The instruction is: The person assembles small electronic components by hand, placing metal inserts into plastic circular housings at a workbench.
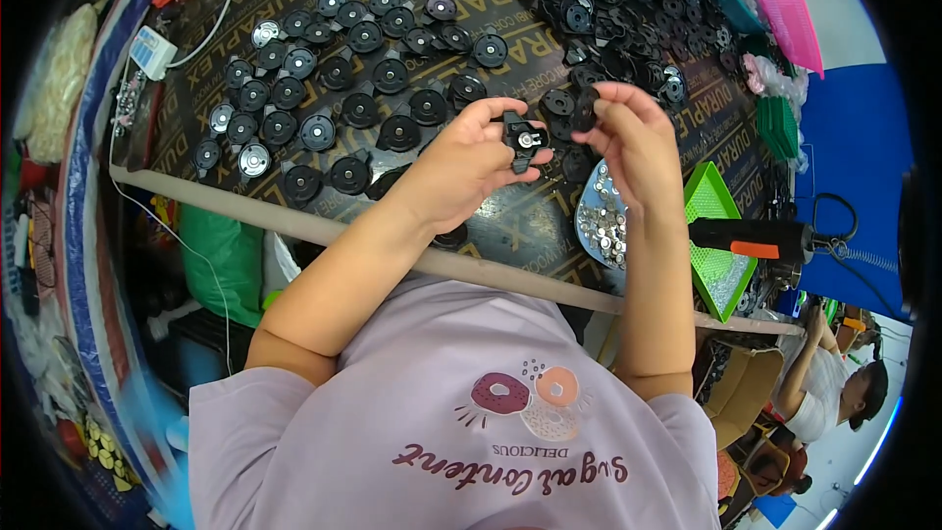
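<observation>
Over the middle of the table, my left hand is closed round a black plastic part with a silver metal piece at its centre. To its right, my right hand pinches a dark rounded plastic piece between thumb and fingers. The two parts are apart, a short way from each other. Just below my right hand lies a light blue dish of small metal fittings, partly hidden by my forearm. Many round black parts with metal centres are spread on the table left of my hands.
A large heap of black parts covers the far right of the table. At right, a black-and-orange power screwdriver lies across a green tray holding small hardware. A white box with a cable sits far left. Another person sits at lower right.
</observation>
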The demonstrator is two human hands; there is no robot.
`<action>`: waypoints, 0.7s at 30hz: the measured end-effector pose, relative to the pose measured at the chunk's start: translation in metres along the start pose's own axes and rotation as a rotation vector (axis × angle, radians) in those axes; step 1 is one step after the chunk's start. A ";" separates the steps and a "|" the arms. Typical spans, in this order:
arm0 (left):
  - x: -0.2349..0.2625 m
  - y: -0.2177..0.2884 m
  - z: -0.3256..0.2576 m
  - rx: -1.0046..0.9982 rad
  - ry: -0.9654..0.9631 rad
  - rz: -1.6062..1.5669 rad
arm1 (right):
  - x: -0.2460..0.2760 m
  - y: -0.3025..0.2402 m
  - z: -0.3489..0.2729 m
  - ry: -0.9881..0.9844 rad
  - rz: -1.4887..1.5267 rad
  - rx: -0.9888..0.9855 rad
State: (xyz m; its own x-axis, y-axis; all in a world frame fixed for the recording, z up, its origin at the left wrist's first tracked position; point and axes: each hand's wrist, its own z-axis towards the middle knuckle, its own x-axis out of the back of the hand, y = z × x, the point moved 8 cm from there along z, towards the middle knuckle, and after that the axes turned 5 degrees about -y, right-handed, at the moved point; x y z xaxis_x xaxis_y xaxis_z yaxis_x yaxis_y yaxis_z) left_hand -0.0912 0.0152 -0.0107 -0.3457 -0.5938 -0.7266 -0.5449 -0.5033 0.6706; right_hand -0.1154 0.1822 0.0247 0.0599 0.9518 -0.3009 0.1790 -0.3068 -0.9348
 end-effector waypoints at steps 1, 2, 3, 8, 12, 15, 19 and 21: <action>-0.004 -0.002 0.002 0.000 -0.006 -0.005 | 0.001 0.006 -0.006 -0.027 0.082 0.015; -0.006 -0.003 0.004 -0.015 0.013 0.004 | 0.002 0.012 -0.012 -0.053 0.166 0.028; -0.007 -0.004 0.006 -0.030 0.033 0.014 | 0.001 0.016 -0.018 -0.051 0.191 0.020; -0.018 -0.008 0.004 -0.118 0.103 0.005 | 0.000 0.031 -0.035 -0.008 0.286 -0.066; -0.024 -0.005 0.005 -0.194 0.049 0.048 | -0.001 0.038 -0.042 0.057 0.298 -0.046; -0.023 -0.012 0.008 -0.163 0.030 0.032 | -0.007 0.034 -0.049 0.124 0.208 0.015; -0.016 -0.009 0.010 -0.145 0.080 0.041 | -0.012 0.006 -0.063 0.153 -0.351 0.160; -0.011 -0.004 0.007 -0.064 0.107 0.254 | -0.042 -0.039 -0.072 -0.017 -0.962 0.527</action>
State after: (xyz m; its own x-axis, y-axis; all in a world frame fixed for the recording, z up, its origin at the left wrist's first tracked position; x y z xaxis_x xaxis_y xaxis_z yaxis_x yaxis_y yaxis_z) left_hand -0.0907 0.0282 -0.0061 -0.3805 -0.7675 -0.5159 -0.4003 -0.3663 0.8400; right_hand -0.0541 0.1537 0.0878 0.1058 0.7937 0.5991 -0.2990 0.6000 -0.7420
